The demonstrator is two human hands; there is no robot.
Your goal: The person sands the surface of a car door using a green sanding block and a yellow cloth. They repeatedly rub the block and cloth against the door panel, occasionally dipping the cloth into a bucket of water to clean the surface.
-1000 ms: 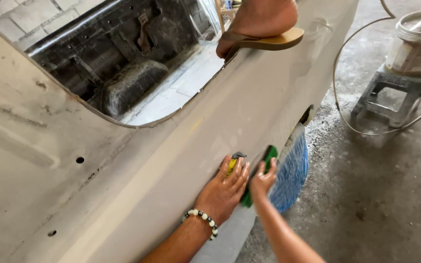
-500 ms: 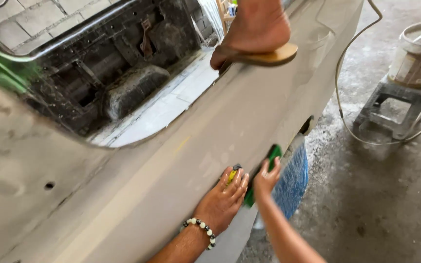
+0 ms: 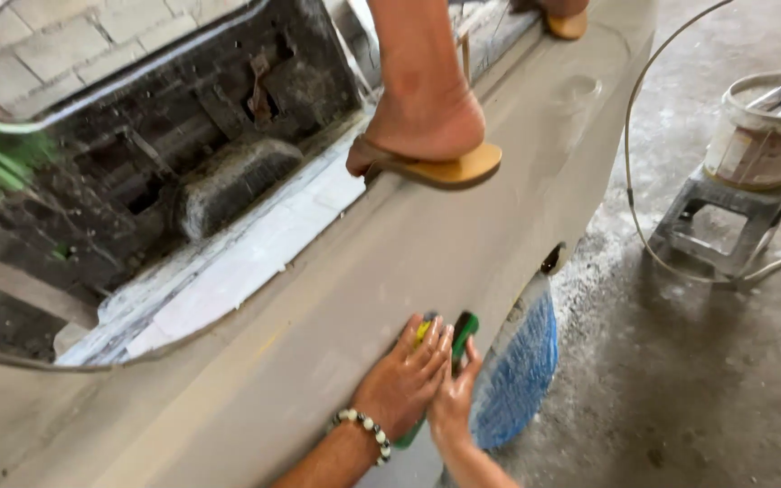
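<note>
Grey primer or filler covers the car body panel (image 3: 463, 262), dull and matte all along its side, so the rubbing-down looks well advanced, though the patch under the hands is being worked now. A green sanding block (image 3: 463, 330) lies flat against the panel near its lower edge. Left hand (image 3: 401, 384) presses it with fingers spread flat; right hand (image 3: 452, 398) pinches its end. Another person's sandalled foot (image 3: 427, 136) stands above.

Rough grey concrete floor (image 3: 725, 389); brick wall (image 3: 38, 36) top left; bucket (image 3: 761, 126) on grey stool (image 3: 725, 226); daylight.
</note>
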